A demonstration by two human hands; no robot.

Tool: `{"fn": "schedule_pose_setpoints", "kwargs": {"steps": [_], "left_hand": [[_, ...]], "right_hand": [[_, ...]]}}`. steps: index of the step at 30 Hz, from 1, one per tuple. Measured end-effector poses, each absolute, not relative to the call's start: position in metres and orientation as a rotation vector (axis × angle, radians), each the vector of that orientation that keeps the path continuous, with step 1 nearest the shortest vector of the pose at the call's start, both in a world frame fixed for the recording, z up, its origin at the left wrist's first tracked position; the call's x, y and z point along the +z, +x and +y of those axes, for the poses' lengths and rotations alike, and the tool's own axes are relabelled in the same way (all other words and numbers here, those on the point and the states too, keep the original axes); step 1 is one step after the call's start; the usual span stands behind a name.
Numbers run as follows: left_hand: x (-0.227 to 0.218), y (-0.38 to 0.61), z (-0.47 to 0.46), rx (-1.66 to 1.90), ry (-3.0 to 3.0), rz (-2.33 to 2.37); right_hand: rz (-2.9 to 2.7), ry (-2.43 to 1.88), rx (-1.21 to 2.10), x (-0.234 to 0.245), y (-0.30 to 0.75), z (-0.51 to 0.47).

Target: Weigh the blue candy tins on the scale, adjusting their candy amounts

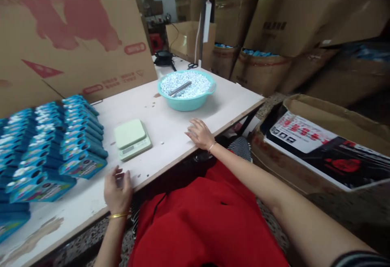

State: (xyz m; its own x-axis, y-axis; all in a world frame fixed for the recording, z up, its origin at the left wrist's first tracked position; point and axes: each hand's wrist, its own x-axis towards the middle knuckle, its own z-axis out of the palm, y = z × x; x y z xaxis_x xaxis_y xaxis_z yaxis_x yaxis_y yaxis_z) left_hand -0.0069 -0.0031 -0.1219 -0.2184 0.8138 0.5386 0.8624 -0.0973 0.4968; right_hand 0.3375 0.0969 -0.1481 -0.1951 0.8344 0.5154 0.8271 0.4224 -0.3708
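Zero grips: left hand point(117, 192) near scale point(131, 134), right hand point(200, 134) near tub point(186, 104), both loosely spread; likely between handling steps; any pickup needs a reach first.

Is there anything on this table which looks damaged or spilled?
Yes, damage: near its left end, the table's white surface is worn to brown in a long patch. Smaller brown marks show left of the basin. I see no clear spill.
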Motion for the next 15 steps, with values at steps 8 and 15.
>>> {"fn": "schedule_pose_setpoints", "kwargs": {"steps": [8, 15], "left_hand": [[-0.12, -0.011, -0.014, -1.128, -2.029, -2.054], [-0.108, 0.009, -0.009, -1.157, -2.249, -2.056]], "right_hand": [[-1.984, -1.299, 0.002, -0.159, 0.333, 0.092], [-1.959, -1.302, 0.03, -0.165, 0.335, 0.092]]}}
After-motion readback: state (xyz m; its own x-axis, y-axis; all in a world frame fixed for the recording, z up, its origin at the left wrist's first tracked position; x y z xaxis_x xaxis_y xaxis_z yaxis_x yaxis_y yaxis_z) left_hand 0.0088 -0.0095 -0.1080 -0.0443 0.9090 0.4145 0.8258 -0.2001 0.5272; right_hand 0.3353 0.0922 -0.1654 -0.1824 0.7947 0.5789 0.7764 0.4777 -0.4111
